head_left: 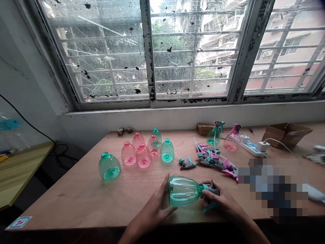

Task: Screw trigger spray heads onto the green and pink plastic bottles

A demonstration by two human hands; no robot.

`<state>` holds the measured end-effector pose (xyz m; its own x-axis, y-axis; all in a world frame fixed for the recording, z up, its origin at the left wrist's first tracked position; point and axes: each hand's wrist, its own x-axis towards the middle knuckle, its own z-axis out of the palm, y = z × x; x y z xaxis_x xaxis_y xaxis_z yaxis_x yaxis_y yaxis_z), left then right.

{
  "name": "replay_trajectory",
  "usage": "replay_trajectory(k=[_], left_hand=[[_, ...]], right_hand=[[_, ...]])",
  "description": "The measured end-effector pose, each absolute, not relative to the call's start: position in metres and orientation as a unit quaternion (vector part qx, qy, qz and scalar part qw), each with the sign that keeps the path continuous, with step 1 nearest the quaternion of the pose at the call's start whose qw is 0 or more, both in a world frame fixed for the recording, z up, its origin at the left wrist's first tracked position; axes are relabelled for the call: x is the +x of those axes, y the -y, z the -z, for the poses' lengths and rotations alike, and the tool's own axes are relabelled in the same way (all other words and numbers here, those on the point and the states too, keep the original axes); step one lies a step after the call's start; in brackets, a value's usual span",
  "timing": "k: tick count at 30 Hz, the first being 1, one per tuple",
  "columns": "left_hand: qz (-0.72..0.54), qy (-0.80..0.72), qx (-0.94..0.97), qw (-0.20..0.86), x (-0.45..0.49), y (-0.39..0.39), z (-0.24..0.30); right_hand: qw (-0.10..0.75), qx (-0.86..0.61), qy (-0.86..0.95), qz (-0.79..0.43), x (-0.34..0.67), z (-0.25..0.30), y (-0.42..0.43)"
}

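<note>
So I've got the green bottle (184,195) lying on its side near the front edge of the table (83,196). My left hand (157,205) cups its base, fingers spread loosely around it. My right hand (219,200) comes in from the other end, fingers curled tight around the trigger head (212,189) at the neck. Further back are a lone green bottle (109,166), a bunch of pink and green bottles (147,149) and a pile of trigger heads (213,161). The corner sticker (19,222) is too small to read.
</note>
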<state>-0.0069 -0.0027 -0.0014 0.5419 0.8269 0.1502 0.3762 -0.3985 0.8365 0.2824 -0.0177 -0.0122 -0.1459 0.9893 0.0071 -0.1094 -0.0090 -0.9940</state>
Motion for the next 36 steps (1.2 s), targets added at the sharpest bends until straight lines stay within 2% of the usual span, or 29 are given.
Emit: replay_trajectory(k=[36], left_hand=[[-0.270, -0.394, 0.784, 0.396, -0.0071, 0.0042, -0.0027]], right_hand=[[0.484, -0.424, 0.512, -0.569, 0.2847, 0.0136, 0.0174]])
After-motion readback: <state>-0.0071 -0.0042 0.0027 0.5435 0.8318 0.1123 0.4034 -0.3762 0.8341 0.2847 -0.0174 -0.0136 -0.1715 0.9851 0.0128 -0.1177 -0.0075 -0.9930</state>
